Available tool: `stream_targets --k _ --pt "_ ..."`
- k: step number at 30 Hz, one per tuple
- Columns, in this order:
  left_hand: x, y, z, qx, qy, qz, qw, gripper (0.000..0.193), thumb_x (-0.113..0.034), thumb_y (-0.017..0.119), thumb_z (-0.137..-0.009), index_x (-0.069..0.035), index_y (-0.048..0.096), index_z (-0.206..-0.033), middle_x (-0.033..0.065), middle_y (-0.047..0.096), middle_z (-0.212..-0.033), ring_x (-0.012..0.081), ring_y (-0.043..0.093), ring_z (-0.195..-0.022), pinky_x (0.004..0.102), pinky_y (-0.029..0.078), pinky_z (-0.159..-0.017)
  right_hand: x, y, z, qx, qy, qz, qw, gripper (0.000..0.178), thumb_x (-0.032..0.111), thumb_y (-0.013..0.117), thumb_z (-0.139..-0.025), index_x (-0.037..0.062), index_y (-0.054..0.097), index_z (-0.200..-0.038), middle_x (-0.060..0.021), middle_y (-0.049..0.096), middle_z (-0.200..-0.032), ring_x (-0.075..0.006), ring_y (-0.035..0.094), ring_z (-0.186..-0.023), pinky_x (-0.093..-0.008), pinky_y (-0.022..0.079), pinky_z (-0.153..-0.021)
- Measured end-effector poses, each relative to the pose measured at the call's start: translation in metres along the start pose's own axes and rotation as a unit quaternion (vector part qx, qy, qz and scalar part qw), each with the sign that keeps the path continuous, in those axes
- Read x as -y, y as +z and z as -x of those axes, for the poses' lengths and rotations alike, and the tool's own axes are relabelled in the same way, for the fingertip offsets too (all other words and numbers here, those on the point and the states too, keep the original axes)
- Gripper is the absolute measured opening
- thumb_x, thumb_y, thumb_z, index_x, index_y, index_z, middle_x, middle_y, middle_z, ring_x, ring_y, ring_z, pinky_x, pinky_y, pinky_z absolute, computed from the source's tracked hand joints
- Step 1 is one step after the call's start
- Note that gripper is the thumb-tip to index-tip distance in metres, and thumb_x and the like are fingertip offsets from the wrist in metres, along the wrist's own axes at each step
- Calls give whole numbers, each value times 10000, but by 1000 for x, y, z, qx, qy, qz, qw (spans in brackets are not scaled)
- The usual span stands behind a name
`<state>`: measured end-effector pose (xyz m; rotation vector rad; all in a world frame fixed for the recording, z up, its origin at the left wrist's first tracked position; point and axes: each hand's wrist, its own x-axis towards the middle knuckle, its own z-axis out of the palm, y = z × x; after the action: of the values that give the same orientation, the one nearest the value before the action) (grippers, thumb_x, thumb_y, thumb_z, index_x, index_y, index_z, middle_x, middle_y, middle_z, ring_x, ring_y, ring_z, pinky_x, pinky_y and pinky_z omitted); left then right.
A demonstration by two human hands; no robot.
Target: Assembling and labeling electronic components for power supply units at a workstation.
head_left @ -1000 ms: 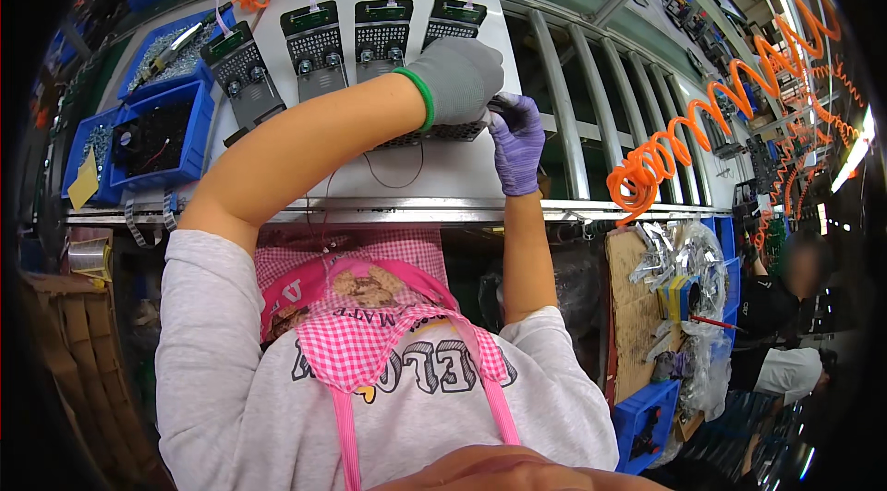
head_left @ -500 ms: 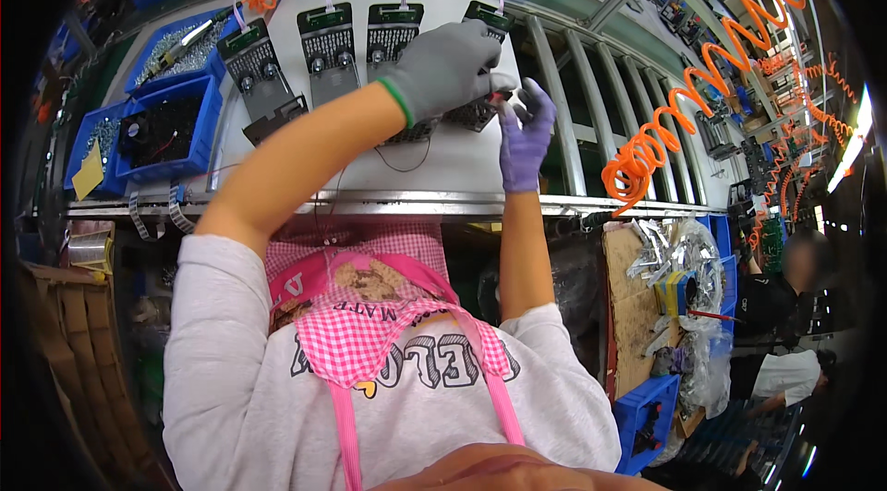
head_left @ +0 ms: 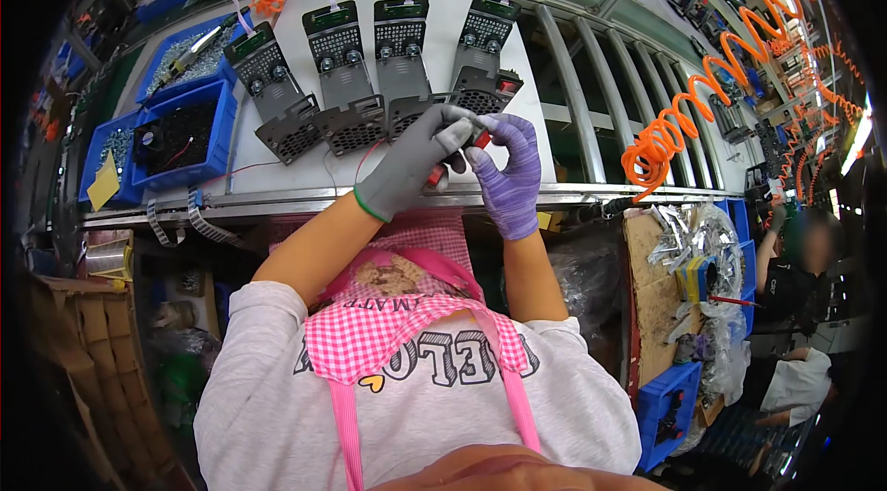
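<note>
My left hand (head_left: 416,158), in a grey glove, and my right hand (head_left: 508,172), in a purple glove, meet above the table's front edge. Between their fingertips is a small red part (head_left: 483,139), possibly a switch; both hands are closed on it. Another small red part (head_left: 434,177) shows under my left fingers. Beyond the hands, several black metal brackets with green circuit boards lie in a row. The rightmost bracket (head_left: 479,43) has a red part (head_left: 506,85) at its lower right corner. My left hand partly covers the bracket (head_left: 403,66) beside it.
Blue bins (head_left: 222,135) with screws and black parts stand at the left. To the right of the white tabletop (head_left: 323,154) run metal rollers (head_left: 573,94). A coiled orange hose (head_left: 651,158) hangs there. Another person (head_left: 795,274) is at the far right.
Both hands have drawn back from the rightmost bracket toward the table's front edge. That bracket is now uncovered, showing the red part at its corner.
</note>
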<state>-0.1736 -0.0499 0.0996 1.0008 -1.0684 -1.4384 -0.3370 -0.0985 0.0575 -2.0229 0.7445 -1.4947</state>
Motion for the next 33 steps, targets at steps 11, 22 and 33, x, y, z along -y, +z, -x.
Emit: stream_targets --k 11,22,33 --pt "23 -29 15 23 15 -59 998 460 -501 601 -980 -43 565 -1014 3 591 -804 44 537 -567 182 417 -477 4 11 19 90 51 -223 969 443 62 804 -821 86 619 -1223 -58 589 -1175 -122 580 -939 -264 503 -812" --pt "-46 -35 -25 -113 355 -475 797 176 -162 744 -863 -38 686 -972 59 645 -834 167 640 -725 274 520 -681 -35 1 -6 -112 121 -261 951 212 70 717 -925 32 646 -1121 -65 671 -1068 -101 621 -809 -240 540 -721" --pt "-56 14 -138 58 63 -797 599 351 -392 719 -860 -78 743 -1013 131 675 -1030 321 683 -1002 436 569 -829 -101 -19 -37 -66 156 131 977 381 77 715 -916 43 622 -1284 -49 576 -1055 -84 533 -748 -249 487 -711"
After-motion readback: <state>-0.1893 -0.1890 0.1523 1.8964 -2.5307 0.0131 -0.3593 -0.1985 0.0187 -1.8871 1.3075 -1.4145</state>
